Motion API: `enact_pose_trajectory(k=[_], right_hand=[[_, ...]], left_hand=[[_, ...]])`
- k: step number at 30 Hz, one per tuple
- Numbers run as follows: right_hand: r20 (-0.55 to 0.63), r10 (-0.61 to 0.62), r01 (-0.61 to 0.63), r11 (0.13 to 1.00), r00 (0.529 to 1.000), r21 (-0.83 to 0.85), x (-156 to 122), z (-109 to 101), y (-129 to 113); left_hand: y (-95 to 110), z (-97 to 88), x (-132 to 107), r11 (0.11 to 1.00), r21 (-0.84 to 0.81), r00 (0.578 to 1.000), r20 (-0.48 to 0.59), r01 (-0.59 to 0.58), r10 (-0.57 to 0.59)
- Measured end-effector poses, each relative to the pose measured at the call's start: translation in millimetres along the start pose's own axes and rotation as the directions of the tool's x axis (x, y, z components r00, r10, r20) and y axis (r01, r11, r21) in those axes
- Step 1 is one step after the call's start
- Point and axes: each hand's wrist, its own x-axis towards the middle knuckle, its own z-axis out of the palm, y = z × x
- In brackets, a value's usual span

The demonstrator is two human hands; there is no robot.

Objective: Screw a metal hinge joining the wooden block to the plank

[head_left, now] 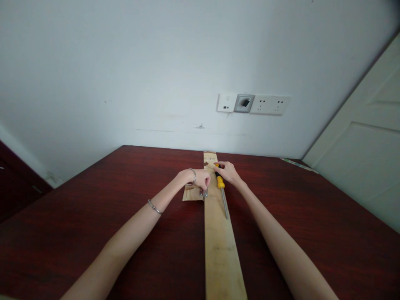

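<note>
Tabletop (93, 216) open both sides of plank (220, 241); screwdriver (223, 196), possibly hinge (203, 192), obstruct centre.

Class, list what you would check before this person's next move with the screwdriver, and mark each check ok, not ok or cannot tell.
1. Right hand on the screwdriver handle: ok, fingers touch its far end.
2. Left hand holding the small metal piece: ok.
3. Small wood block against the long plank: ok, edges appear to meet.
4. Screwdriver raised to work: not ok, it lies along the plank.
5. How the metal piece is fixed: cannot tell, too small.
6. Plank flat on the table: ok.
</note>
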Motion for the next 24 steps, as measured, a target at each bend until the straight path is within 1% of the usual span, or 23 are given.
enact_pose_trajectory(k=[6, 13, 24], right_hand=[[0.024, -0.003, 0.003, 1.000, 1.000, -0.014, -0.4, 3.2, 2.8], [0.057, -0.006, 0.008, 1.000, 0.998, -0.026, -1.6, 4.7, 3.3], [0.102, -0.033, 0.039, 0.998, 0.994, -0.059, -2.6, 6.5, 2.3]], left_hand=[[2.8, 3.3, 3.1, 0.999, 0.023, 0.999, -0.034, -0.022, 0.023], [6.4, 5.1, 5.4, 0.985, 0.159, 0.996, -0.063, -0.059, 0.070], [13.3, 3.4, -1.5, 0.968, 0.249, 0.995, -0.082, -0.038, 0.060]])
